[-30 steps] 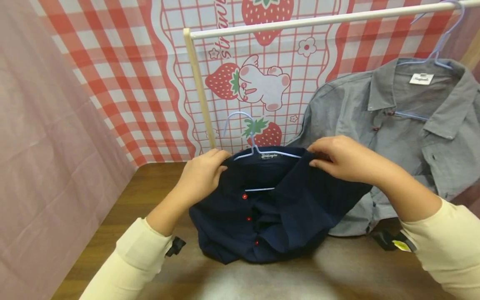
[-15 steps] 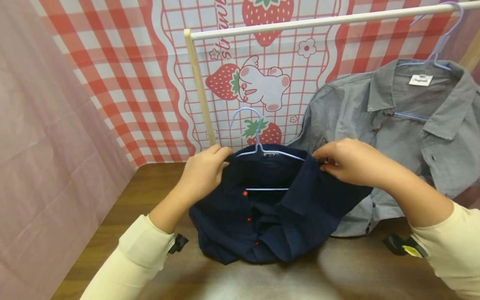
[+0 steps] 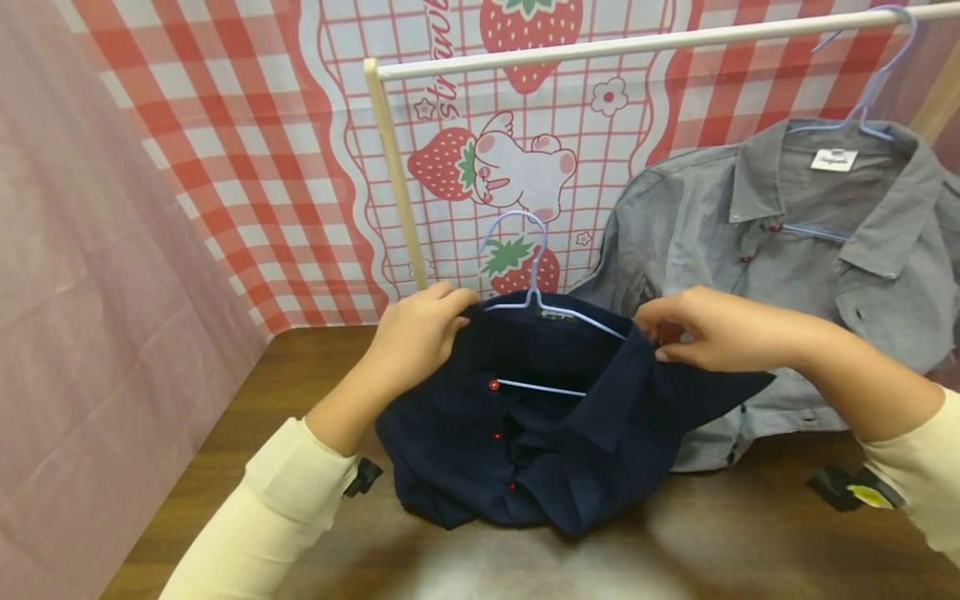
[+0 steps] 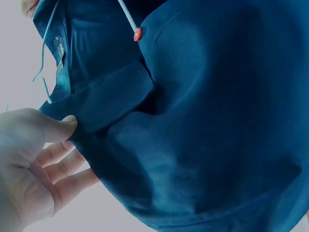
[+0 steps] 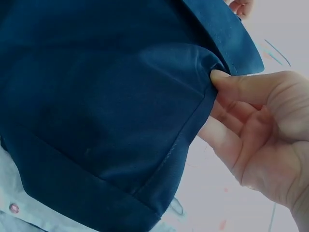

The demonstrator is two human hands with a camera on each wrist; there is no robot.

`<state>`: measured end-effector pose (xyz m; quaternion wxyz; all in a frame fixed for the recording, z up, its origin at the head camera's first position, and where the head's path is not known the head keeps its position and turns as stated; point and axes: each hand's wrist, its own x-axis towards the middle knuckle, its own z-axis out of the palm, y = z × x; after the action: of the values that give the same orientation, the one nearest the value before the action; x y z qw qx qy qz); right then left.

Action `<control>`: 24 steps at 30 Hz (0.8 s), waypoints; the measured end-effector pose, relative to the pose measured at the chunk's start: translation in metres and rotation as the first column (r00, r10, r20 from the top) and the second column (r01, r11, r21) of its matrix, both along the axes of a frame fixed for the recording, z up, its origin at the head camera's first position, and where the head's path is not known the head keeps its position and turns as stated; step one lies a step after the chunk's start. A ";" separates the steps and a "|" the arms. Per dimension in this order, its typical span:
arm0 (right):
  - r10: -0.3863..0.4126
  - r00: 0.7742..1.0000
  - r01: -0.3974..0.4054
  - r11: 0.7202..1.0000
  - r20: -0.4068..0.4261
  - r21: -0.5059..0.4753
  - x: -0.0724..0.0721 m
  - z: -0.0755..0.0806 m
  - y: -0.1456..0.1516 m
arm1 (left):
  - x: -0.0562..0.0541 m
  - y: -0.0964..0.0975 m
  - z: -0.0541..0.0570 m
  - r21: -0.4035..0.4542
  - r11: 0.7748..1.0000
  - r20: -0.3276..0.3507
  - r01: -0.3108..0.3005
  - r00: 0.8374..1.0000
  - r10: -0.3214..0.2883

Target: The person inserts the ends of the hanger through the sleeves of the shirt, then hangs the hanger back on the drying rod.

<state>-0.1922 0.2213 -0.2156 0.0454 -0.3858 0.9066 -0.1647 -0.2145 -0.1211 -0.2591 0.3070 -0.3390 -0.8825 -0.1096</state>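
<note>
A navy shirt [image 3: 540, 450] with red buttons is held up by its shoulders over the table. Inside its collar sits a pale lavender hanger [image 3: 534, 283], its hook rising above the neckline and its lower bar showing across the opening. My left hand [image 3: 422, 340] pinches the shirt at the collar's left side; in the left wrist view the thumb [image 4: 67, 124] presses on the cloth from the front. With thumb and fingers, my right hand [image 5: 260, 130] pinches the shoulder cloth just beside the collar. The hanger's shoulder ends are hidden inside the shirt.
A grey shirt [image 3: 675, 217] hangs on another lavender hanger [image 3: 873, 92] from the white rail [image 3: 637, 46] at the right. A wooden post [image 3: 393, 175] supports the rail's left end. Behind is a red checked strawberry cloth [image 3: 225, 158]; below lies a brown wooden table [image 3: 300, 367].
The hanger has shifted right and turned slightly inside the navy shirt. My right hand has moved right, spreading the shoulder cloth outward. My left hand has shifted slightly right and up.
</note>
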 end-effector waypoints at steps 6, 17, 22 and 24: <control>-0.064 0.998 0.064 0.997 0.005 0.034 0.001 0.000 0.002 | 0.000 0.003 0.006 -0.003 1.000 -0.018 0.000 1.000 0.000; -0.116 0.993 0.115 0.993 -0.024 -0.022 0.005 -0.010 0.007 | -0.001 -0.001 0.002 0.011 1.000 0.002 -0.008 1.000 0.008; -0.071 0.988 0.065 0.997 -0.134 -0.047 0.005 -0.015 0.009 | 0.000 -0.001 0.002 0.014 1.000 -0.006 -0.011 1.000 0.011; -0.059 0.975 0.050 0.998 -0.216 -0.047 0.005 -0.017 0.009 | 0.000 -0.001 0.002 0.022 1.000 -0.020 -0.011 1.000 0.012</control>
<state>-0.1868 0.2306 -0.2321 -0.0666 -0.3773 0.9128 -0.1415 -0.2145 -0.1220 -0.2575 0.3203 -0.3316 -0.8800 -0.1143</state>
